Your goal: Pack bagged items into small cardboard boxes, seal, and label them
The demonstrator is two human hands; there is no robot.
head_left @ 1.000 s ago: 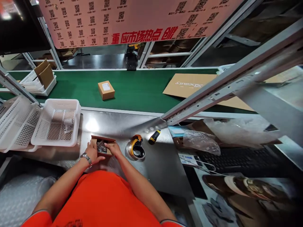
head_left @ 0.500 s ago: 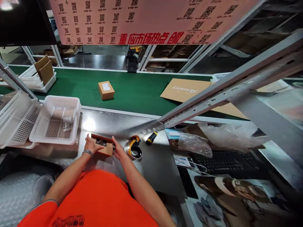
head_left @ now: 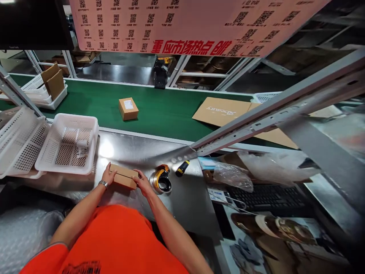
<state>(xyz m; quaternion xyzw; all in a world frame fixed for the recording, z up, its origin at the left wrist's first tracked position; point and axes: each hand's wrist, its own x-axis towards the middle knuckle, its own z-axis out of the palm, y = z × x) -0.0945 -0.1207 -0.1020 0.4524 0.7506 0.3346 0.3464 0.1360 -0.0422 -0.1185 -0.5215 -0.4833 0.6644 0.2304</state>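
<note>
Closed kraft cardboard box (head_left: 124, 176) lies flat on the stainless steel worktop (head_left: 128, 148), between both hands. Left hand (head_left: 107, 174), watch on wrist, grips the box's left end, fingers over the edge. Right hand (head_left: 143, 183) grips the right end the same way. Packing tape dispenser (head_left: 161, 183) sits just beside the right hand; yellow-and-black box cutter (head_left: 182, 168) is farther right. White plastic basket (head_left: 67, 146) holding a label (head_left: 82, 149) is near the left hand, beyond it.
</note>
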